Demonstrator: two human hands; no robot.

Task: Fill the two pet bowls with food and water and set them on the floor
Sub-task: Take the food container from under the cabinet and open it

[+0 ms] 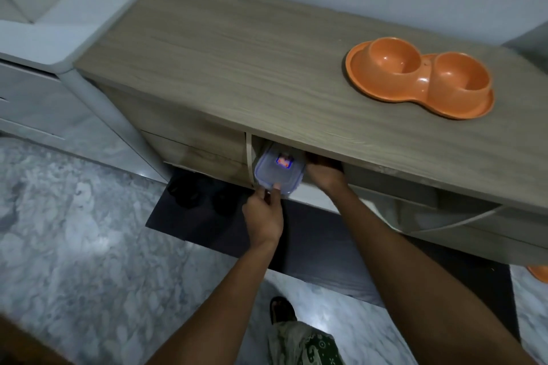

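An orange double pet bowl [418, 77] stands empty on the right part of a wooden cabinet top [237, 62]. Below the top, in an open compartment, a clear plastic container with a bluish lid [277, 169] sticks out at a tilt. My left hand [264, 216] grips its near edge with thumb and fingers. My right hand [323, 173] holds the container's right side, its fingers partly hidden in the shadow under the cabinet top.
A dark mat [296, 246] lies on the marble floor [74, 246] under the cabinet. A white unit [59, 38] adjoins the cabinet's left end. An orange object [539, 272] shows at the right edge near the floor. My foot [281, 310] stands below.
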